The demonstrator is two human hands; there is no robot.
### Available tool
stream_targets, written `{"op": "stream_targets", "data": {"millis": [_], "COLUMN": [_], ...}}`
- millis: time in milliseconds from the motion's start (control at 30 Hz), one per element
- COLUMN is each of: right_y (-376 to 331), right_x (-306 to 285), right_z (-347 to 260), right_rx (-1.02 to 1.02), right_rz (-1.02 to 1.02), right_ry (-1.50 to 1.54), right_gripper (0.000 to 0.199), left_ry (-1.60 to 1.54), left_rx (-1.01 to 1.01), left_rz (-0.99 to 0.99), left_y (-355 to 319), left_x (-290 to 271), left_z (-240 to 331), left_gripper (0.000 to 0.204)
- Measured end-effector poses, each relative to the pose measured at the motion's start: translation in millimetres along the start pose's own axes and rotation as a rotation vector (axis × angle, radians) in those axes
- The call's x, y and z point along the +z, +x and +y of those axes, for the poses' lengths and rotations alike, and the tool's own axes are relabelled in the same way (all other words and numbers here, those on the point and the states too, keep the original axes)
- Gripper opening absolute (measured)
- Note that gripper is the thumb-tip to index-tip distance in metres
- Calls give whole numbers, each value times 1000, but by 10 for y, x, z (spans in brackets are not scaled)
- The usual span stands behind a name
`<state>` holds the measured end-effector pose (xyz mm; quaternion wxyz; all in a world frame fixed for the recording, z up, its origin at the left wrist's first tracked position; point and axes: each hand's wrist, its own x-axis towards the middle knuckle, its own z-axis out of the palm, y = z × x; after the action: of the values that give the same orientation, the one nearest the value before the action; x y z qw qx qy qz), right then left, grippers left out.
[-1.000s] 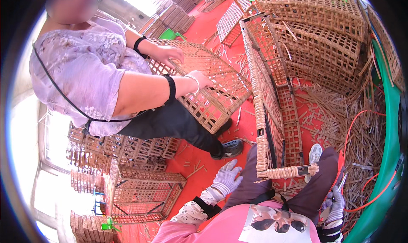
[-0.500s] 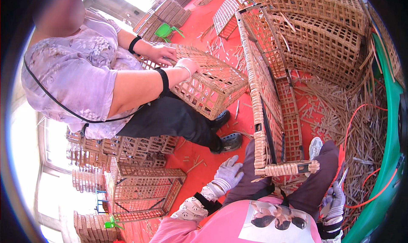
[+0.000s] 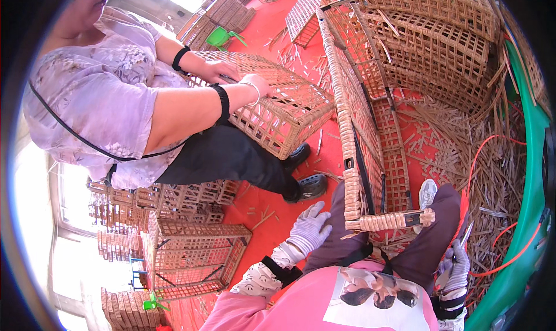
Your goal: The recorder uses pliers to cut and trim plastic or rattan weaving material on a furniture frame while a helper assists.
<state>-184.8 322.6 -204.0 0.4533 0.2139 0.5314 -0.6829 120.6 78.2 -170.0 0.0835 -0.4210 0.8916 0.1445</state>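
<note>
A tall woven rattan basket frame (image 3: 341, 99) stands on its side between my knees, its wrapped end bar (image 3: 388, 221) closest to me. My left hand (image 3: 310, 231), in a striped light glove, rests by my left thigh just left of that bar. Its fingers are stretched out and hold nothing. Low at the right, beside my right thigh, my gloved right hand (image 3: 456, 267) is closed round a pointed metal tool (image 3: 465, 237). Only its slim tip shows clearly; the glove hides the rest, so its kind is unclear.
At the left a co-worker holds another woven basket (image 3: 284, 111). Stacked baskets (image 3: 428, 53) rise at the far right above scattered rattan offcuts (image 3: 452, 157). An orange hose (image 3: 504, 267) curves beside a green edge (image 3: 530, 174). A basket (image 3: 197, 250) stands left on the red floor.
The whole view has shifted slightly. The co-worker's hands have moved a little on their basket. My two hands stay in nearly the same places.
</note>
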Motion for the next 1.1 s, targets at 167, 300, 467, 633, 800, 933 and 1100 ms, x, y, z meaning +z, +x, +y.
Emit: {"op": "stream_targets", "data": {"millis": [167, 300, 467, 633, 800, 933, 1100], "right_y": [0, 51, 39, 18, 63, 47, -148], "right_x": [16, -46, -53, -54, -116, -102, 69], "right_z": [-12, 17, 33, 66, 63, 45, 4], "right_rx": [13, 7, -18, -30, -15, 0, -157], "right_rz": [-6, -3, -28, -18, -38, -28, -147], "right_ry": [-11, -2, -3, 14, 9, -18, -100], "right_gripper": [18, 18, 18, 19, 18, 18, 22], "left_ry": [-102, -320, -275, -425, -712, -762, -630], "left_rx": [32, 142, 379, 263, 133, 209, 154], "left_rz": [223, 390, 500, 384, 285, 341, 324], "left_y": [36, 106, 103, 64, 61, 127, 172], "left_x": [-190, -538, -723, -708, -611, -450, -356], "left_z": [120, 495, 716, 790, 890, 895, 946], "left_gripper": [49, 66, 79, 85, 93, 99, 100]}}
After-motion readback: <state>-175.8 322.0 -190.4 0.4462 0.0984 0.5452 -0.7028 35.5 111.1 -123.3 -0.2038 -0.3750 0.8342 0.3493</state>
